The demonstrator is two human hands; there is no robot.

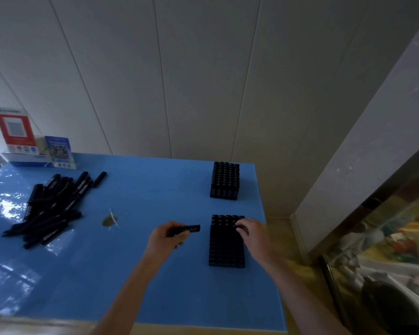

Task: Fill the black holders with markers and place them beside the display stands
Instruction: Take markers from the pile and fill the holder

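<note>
Black far holder (225, 181) full; near holder (226, 240) part-filled.

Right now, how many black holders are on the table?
2. One holder stands at the far right of the blue table; the nearer holder is under the right hand.

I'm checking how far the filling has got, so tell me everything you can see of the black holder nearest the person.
The near black holder is a dark rectangular block, plastic by its look, standing on the blue table near its right edge. Marker caps fill its far rows; whether the nearer rows are filled is too dark to tell. The right hand rests curled on its far right corner. The left hand holds a marker beside it, apart. A second holder stands farther back.
</note>
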